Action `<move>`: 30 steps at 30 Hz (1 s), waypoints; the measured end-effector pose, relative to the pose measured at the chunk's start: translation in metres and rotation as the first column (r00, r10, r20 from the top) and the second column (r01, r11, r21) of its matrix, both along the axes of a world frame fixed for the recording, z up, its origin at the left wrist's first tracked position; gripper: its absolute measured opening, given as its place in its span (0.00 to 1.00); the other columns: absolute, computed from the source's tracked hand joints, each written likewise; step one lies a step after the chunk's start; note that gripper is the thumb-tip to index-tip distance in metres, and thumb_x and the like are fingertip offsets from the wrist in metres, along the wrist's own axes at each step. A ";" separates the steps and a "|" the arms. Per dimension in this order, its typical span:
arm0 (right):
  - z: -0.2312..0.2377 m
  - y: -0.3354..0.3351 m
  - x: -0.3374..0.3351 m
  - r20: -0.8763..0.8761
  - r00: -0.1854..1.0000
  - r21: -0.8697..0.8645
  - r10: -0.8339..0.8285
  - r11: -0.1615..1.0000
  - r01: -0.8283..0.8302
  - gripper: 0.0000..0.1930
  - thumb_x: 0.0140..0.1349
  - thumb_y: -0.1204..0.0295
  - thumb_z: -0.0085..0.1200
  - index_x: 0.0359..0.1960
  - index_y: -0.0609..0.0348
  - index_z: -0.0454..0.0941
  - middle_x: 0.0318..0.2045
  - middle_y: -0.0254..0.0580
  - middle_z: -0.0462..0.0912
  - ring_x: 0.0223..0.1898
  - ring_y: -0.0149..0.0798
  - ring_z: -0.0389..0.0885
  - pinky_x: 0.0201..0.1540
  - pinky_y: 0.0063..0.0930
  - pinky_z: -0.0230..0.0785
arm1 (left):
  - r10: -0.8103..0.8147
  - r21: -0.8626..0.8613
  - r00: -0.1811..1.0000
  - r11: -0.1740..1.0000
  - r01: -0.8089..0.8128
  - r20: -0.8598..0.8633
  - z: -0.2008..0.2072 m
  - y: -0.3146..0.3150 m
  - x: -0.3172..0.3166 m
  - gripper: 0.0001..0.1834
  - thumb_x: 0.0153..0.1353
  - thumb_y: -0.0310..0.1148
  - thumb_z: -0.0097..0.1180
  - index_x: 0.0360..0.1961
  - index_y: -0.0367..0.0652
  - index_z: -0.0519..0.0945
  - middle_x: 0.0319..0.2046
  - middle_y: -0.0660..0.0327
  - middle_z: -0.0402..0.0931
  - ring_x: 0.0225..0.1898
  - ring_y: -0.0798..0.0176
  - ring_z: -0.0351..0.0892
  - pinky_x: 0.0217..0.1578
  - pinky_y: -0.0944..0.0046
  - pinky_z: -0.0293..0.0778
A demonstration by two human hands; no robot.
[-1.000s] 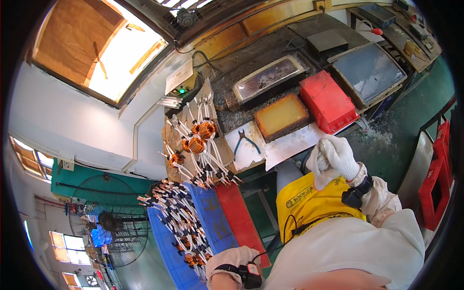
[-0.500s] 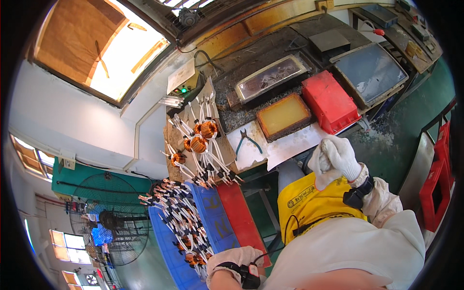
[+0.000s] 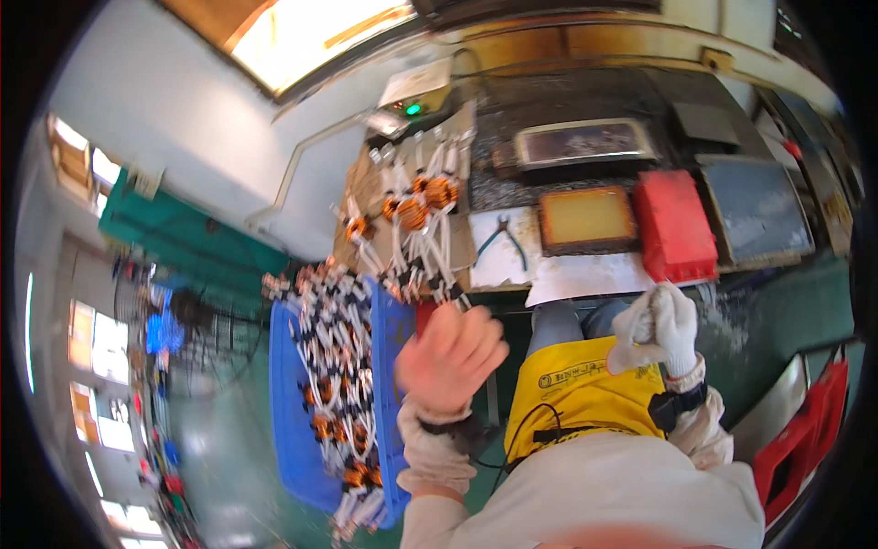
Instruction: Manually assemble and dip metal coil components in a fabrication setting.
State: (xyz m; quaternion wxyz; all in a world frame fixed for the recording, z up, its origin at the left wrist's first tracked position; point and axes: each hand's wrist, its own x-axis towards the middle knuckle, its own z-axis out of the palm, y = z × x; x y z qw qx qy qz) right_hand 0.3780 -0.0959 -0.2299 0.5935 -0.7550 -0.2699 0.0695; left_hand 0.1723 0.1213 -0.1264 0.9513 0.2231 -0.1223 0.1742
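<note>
My bare left hand (image 3: 455, 357) is raised in front of the bench, by the right rim of the blue crate (image 3: 395, 439). Slightly blurred, its fingers look loosely spread with nothing in them. My right hand (image 3: 675, 325) wears a white knitted glove and is held over my yellow apron (image 3: 572, 375). Its fingers are curled closed, and a pale flap of fabric shows at their left; what they hold is not clear. Several copper-wound ring coils (image 3: 412, 214) with white leads lie on the bench's left end. More coils with white leads (image 3: 334, 366) fill the crate.
Pliers (image 3: 501, 245) lie on white paper. Behind and right stand a tray of yellowish material (image 3: 587, 218), a metal-rimmed bath (image 3: 583, 145), a red bin (image 3: 677, 224) and a grey-topped tray (image 3: 754, 209). A box with a green light (image 3: 413, 109) sits at the back left. A fan stands farther left.
My left hand has come up from the lower edge to the front of the bench. My right hand stays closed near the apron. The view has turned, so the bench appears more level.
</note>
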 end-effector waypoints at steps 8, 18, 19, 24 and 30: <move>-0.017 0.004 -0.001 -0.013 0.997 0.013 0.071 0.997 -0.071 0.17 0.72 0.63 0.39 0.27 0.59 0.70 0.19 0.31 0.71 0.21 0.24 0.66 0.23 0.21 0.59 | -0.128 -0.252 0.990 0.961 0.112 -0.051 -0.031 0.004 0.016 0.10 0.61 0.34 0.49 0.28 0.46 0.62 0.26 0.66 0.56 0.28 0.69 0.56 0.31 0.69 0.59; -0.005 0.011 -0.007 -0.003 0.995 -0.029 0.104 0.994 -0.104 0.14 0.66 0.69 0.41 0.30 0.65 0.76 0.18 0.47 0.75 0.20 0.35 0.73 0.26 0.30 0.66 | -0.913 0.854 0.303 0.376 0.360 0.275 0.049 -0.054 -0.035 0.16 0.68 0.33 0.41 0.49 0.37 0.78 0.40 0.57 0.80 0.38 0.55 0.79 0.39 0.54 0.75; -0.007 0.010 -0.005 0.012 0.995 -0.055 0.099 0.994 -0.099 0.14 0.66 0.69 0.42 0.31 0.65 0.76 0.18 0.48 0.75 0.20 0.38 0.76 0.26 0.31 0.67 | -0.895 0.905 0.144 0.407 -0.124 0.422 0.086 -0.058 -0.023 0.17 0.70 0.34 0.39 0.50 0.37 0.77 0.44 0.56 0.79 0.43 0.53 0.78 0.45 0.52 0.73; 0.005 0.010 -0.012 0.004 0.996 -0.068 0.091 0.994 -0.090 0.13 0.66 0.68 0.45 0.32 0.65 0.77 0.20 0.51 0.76 0.21 0.44 0.78 0.27 0.32 0.68 | -0.682 0.805 0.445 0.564 -0.185 0.580 0.075 -0.054 -0.060 0.19 0.72 0.35 0.35 0.52 0.37 0.75 0.56 0.54 0.73 0.57 0.51 0.72 0.59 0.48 0.65; 0.015 0.014 -0.019 0.012 0.993 -0.041 0.118 0.992 -0.117 0.12 0.66 0.68 0.46 0.32 0.65 0.76 0.21 0.52 0.76 0.22 0.43 0.76 0.29 0.31 0.69 | -0.728 0.794 0.410 0.302 -0.527 0.549 0.066 -0.026 -0.094 0.21 0.72 0.37 0.37 0.59 0.38 0.70 0.59 0.54 0.70 0.62 0.47 0.65 0.64 0.42 0.55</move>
